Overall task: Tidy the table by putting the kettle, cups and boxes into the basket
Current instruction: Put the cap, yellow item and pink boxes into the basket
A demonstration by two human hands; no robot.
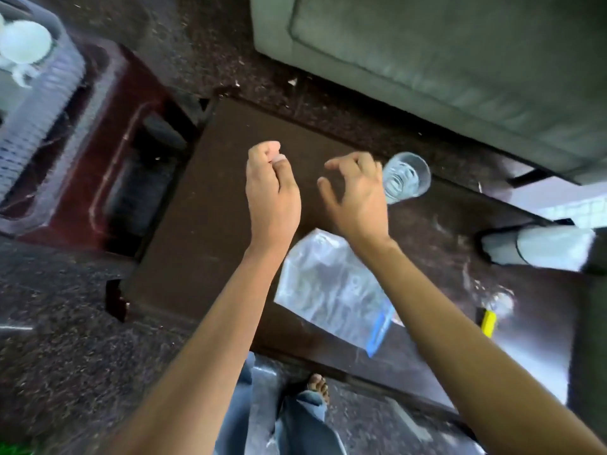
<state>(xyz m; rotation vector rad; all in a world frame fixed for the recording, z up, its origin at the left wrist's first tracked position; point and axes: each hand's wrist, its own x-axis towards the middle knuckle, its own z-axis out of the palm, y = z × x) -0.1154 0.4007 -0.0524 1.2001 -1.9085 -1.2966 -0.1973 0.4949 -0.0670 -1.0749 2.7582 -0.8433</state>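
Note:
A dark brown low table (203,231) fills the middle of the head view. Just past my right hand (356,195), a clear glass cup (407,177) stands on the table; the hand's fingers are spread and it holds nothing. My left hand (271,188) hovers over the table's left part with its fingers curled in, nothing in them. A white box with blue print (328,290) lies flat under my right forearm. At the top left a grey woven basket (39,103) holds a white cup (24,44). A white kettle-like object (538,249) lies at the right edge, blurred.
A grey sofa (443,60) runs along the far side of the table. The basket sits on a dark red stool (131,152). A small yellow item (488,323) and a clear glass piece (499,302) are on the table's right. My legs in jeans and a bare foot (318,387) are below.

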